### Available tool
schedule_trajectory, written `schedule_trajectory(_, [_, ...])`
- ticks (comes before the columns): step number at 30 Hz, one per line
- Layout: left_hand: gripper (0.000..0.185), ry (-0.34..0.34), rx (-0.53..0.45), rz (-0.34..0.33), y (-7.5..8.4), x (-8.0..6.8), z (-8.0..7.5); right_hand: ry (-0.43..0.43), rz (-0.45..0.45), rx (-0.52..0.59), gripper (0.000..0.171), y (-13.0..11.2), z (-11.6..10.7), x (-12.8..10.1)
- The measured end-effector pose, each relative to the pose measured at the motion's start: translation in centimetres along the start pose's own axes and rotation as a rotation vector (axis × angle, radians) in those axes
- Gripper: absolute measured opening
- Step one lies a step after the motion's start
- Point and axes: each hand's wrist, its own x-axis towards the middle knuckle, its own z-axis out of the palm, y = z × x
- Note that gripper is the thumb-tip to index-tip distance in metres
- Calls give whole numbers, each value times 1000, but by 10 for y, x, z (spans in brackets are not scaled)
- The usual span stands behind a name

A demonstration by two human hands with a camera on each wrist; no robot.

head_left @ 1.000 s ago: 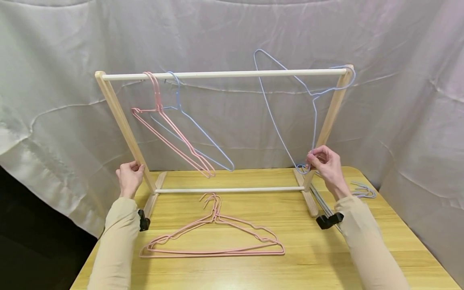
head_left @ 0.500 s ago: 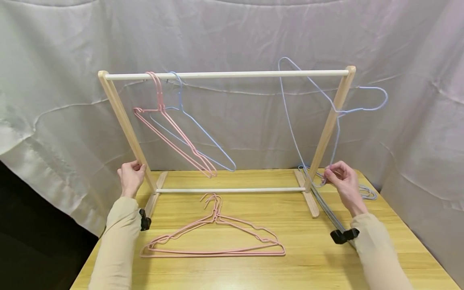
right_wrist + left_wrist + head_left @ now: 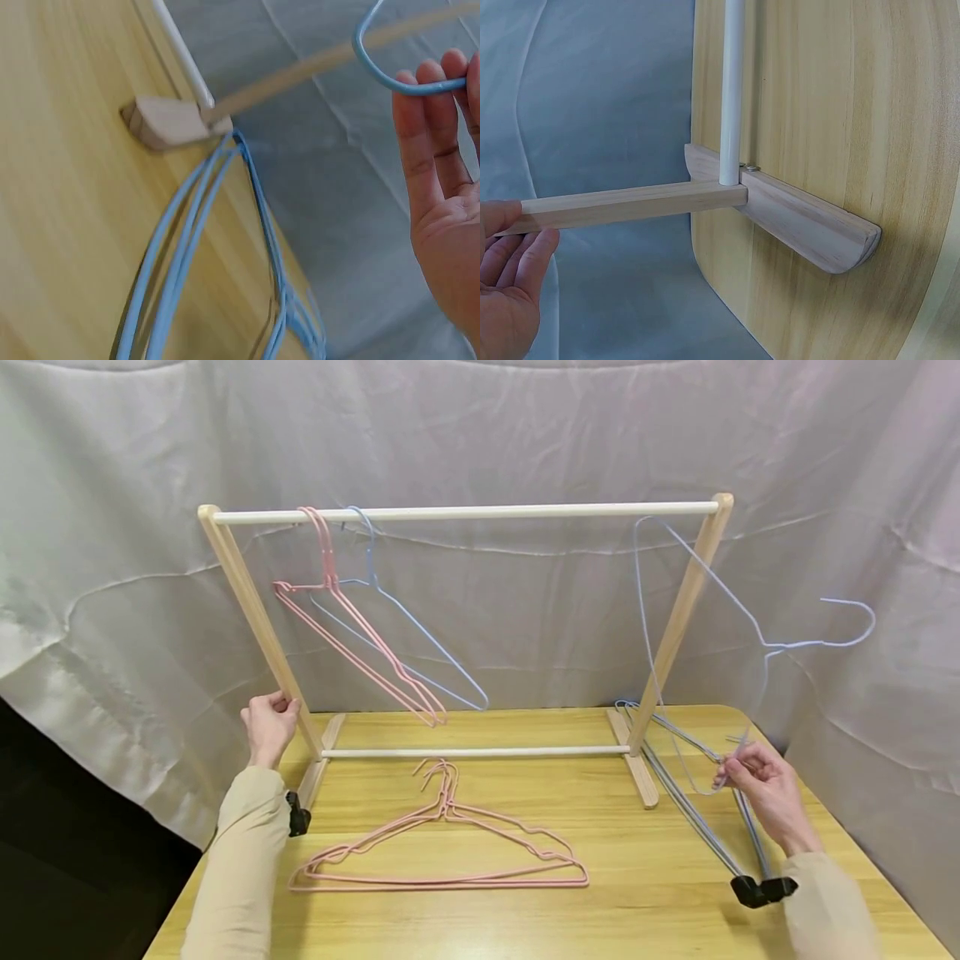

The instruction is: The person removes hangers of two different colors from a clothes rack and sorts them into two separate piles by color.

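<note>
Wooden table (image 3: 600,893) stood w/ grey cloth backdrop (image 3: 480,435) behind. Left hand (image 3: 268,727) gripped the rack's (image 3: 465,513) left upright, fingers curled round it. Right hand (image 3: 765,789) pinched a blue hanger (image 3: 750,627) by its corner, held upright right of the rack, above blue hangers pile (image 3: 697,810). Pink hangers (image 3: 442,852) lay on table in front of rack.

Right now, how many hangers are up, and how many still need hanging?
Pink hangers and one blue hanger already hang on the rail. The right hand holds another blue hanger, not hooked on yet. Left: the pink pile and blue pile on the table.
</note>
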Motion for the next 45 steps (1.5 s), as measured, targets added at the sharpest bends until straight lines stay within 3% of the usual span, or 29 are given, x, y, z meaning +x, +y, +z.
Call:
schedule_trajectory(13, [35,-4,1,-18,2,2,-1,82,-10,164,30,-9,-28,-40])
schedule_trajectory(17, [34,-4,-4,-19,2,2,-1,123,31,120,31,-14,-37,-49])
schedule_trajectory(22, [34,1,0,-9,1,2,-1,192,189,-39,32,-22,-48,-58])
schedule_trajectory(28, [34,0,0,2,1,1,-1,190,404,-191,31,-28,-61,-66])
schedule_trajectory(31, [34,1,-3,6,1,0,-1,173,525,-256,28,-29,-65,-68])
schedule_trajectory(36, [33,7,-3,9,0,-1,-1,57,689,-346,31,-30,-70,-70])
schedule_trajectory(39, [33,7,-2,7,1,-1,0,-12,756,-351,33,-30,-73,-71])
schedule_trajectory(45, [32,8,-5,3,1,-2,0,-63,845,-275,31,-28,-73,-71])
